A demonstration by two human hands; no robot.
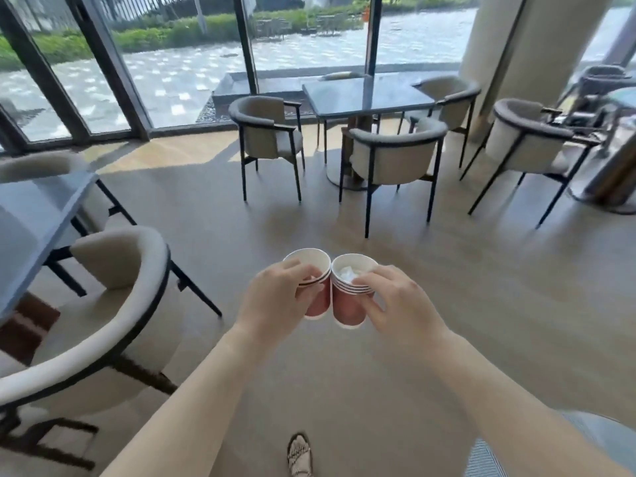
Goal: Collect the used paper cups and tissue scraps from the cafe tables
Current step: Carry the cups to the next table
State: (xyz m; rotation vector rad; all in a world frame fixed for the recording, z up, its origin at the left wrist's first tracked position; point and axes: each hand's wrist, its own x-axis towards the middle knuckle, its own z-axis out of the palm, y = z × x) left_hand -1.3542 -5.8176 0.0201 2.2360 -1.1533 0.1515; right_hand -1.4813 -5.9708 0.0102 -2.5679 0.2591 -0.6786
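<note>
I hold two stacks of red paper cups side by side over the floor, their rims touching. My left hand [275, 297] grips the left stack [318, 301], whose top cup looks empty. My right hand [395, 301] grips the right stack of several nested cups [347, 306], and white tissue scraps [346, 273] sit crumpled inside its top cup.
A grey table [364, 94] ringed by several padded armchairs stands ahead by the window. A second table [31, 215] and an armchair [113, 294] sit close on my left. Another chair [530, 146] and a pillar [523, 56] are at the right. Open floor lies between.
</note>
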